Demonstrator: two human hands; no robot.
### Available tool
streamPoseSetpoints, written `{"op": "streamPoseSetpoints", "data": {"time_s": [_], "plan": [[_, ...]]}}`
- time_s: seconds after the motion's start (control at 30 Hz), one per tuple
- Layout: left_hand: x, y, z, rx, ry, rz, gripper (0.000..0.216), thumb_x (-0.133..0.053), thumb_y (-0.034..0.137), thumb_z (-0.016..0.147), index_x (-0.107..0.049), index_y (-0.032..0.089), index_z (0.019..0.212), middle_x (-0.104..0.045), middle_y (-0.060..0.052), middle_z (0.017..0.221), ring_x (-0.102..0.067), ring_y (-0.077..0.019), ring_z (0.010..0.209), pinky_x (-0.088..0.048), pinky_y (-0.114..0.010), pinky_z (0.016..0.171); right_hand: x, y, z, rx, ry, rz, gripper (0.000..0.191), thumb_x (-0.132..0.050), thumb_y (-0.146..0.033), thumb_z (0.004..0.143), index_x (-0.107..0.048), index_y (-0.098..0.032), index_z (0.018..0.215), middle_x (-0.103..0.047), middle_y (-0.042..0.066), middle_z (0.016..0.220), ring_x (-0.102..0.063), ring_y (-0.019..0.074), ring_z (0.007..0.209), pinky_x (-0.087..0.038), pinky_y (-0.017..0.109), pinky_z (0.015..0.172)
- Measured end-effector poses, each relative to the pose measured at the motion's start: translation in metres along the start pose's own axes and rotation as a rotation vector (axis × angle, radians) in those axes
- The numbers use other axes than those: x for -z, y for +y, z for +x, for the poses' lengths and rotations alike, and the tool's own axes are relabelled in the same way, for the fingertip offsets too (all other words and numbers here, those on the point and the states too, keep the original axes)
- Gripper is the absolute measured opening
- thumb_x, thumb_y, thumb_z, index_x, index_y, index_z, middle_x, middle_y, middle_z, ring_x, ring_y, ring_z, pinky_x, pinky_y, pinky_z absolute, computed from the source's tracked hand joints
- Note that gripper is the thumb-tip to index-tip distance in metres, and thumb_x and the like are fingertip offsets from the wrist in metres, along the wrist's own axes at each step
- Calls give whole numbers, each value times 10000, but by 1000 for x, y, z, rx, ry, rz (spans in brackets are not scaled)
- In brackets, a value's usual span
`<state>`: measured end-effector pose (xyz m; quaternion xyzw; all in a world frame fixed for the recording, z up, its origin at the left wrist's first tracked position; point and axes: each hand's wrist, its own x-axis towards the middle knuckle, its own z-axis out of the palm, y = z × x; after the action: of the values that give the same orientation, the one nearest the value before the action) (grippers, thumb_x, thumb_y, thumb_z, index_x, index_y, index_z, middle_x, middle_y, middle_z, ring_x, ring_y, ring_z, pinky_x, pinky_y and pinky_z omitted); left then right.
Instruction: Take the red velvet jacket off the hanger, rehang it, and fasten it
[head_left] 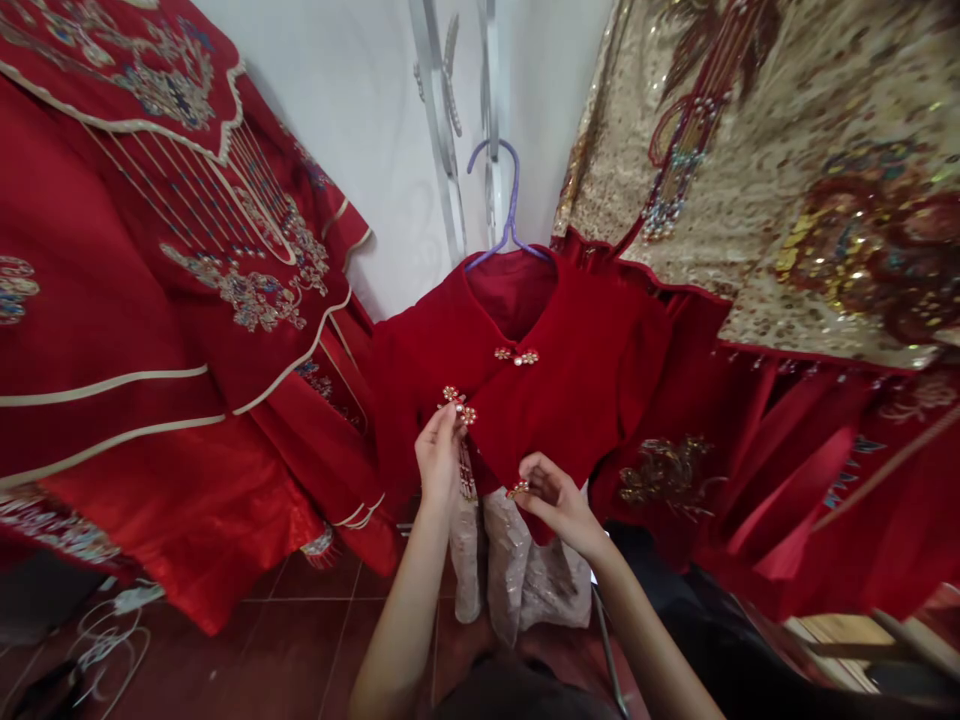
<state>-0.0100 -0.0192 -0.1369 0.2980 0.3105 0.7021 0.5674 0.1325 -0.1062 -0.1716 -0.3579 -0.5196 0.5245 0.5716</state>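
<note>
A red velvet jacket (570, 380) hangs on a purple hanger (504, 200) from a metal rack in the middle. It has small gold and pearl clasps; the top clasp (516, 356) is closed. My left hand (439, 455) pinches the jacket's edge at the middle clasp (459, 404). My right hand (551, 500) grips the lower hem at the bottom clasp (519, 489). A pale sequined skirt (510, 560) hangs below the jacket, between my forearms.
An embroidered red robe (150, 330) hangs on the left, a gold sequined robe (787, 150) with red skirts on the right. A white wall and metal rack pole (442, 130) stand behind. White cables (112, 630) lie on the red tiled floor.
</note>
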Motion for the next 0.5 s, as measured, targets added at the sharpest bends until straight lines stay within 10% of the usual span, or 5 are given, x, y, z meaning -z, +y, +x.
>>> {"op": "streamPoseSetpoints", "data": {"time_s": [0.5], "plan": [[-12,0,2,-113,155,268,264,-730,329,682,-636,148,849,-658,-15,749,-606,-123,680,-466,-253,706,-11,-7,1,-1,-18,-111,216,-683,-279,783,-494,-222,870,-518,-15,832,-531,127,773,-423,241,684]]}}
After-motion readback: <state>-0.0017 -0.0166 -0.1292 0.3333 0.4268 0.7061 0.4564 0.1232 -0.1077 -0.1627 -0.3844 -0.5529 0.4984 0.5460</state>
